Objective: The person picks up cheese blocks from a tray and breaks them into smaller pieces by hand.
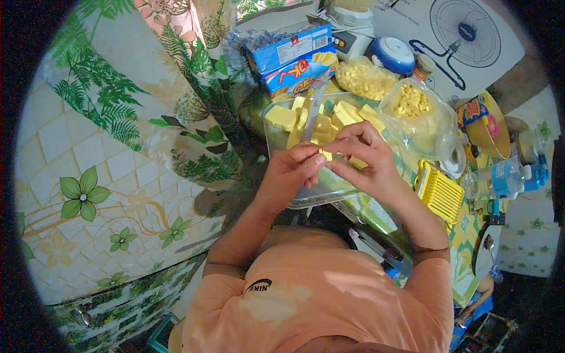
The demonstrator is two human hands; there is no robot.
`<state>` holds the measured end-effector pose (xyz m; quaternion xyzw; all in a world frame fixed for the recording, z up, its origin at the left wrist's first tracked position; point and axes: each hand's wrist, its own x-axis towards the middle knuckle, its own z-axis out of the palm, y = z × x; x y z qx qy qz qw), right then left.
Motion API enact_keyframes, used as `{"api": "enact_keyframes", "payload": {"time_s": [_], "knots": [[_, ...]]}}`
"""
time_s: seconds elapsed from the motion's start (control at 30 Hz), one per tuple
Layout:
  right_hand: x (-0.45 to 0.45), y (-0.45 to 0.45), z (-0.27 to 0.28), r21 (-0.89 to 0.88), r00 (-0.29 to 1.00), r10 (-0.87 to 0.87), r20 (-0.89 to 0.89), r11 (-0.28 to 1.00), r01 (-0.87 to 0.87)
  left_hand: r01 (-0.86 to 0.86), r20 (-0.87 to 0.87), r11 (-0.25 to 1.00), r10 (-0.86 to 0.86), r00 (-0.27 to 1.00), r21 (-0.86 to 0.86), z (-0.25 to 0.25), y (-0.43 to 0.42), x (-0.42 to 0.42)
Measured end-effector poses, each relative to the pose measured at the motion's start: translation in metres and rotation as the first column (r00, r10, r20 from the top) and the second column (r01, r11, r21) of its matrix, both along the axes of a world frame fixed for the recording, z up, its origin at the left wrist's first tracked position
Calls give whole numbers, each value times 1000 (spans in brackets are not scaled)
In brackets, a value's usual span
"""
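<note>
My left hand (294, 173) and my right hand (368, 156) meet over the near side of a clear plastic tray (312, 201). Their fingertips pinch a small yellow piece (327, 156) between them. A knife blade (310, 120) slants up and away from my left fingers, over the tray; its handle is hidden, so I cannot tell whether that hand grips it. Inside the tray lie several pale yellow blocks (281, 117), which look like cheese or butter.
Behind the tray stands a blue box (297, 59). Plastic bags of small yellow cubes (368, 79) sit at the back right. A yellow slotted rack (440, 193), a water bottle (506, 177) and a yellow bowl (499, 132) are to the right. A floral curtain (194, 76) hangs at left.
</note>
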<state>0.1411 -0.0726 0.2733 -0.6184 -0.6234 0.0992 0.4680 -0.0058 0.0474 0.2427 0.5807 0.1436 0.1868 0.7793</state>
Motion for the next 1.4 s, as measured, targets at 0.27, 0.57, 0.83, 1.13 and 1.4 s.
{"api": "enact_keyframes", "payload": {"time_s": [0.27,0.57,0.83,1.13,1.4], "knots": [[0,-1,2,10,999,29,15,1000,-29,77,18,992,-79,997,105,5,5,-4],[-2,-2,-1,37,998,22,59,999,-24,125,34,977,-133,991,173,9,9,-8],[-3,-3,3,51,999,23,41,998,-25,121,-47,987,-116,992,106,8,12,-12],[-2,-2,2,66,993,28,112,997,-35,51,13,998,-52,999,26,8,9,-8],[-3,-3,4,47,994,44,104,998,-49,11,40,992,-16,999,125,7,9,-8]]}}
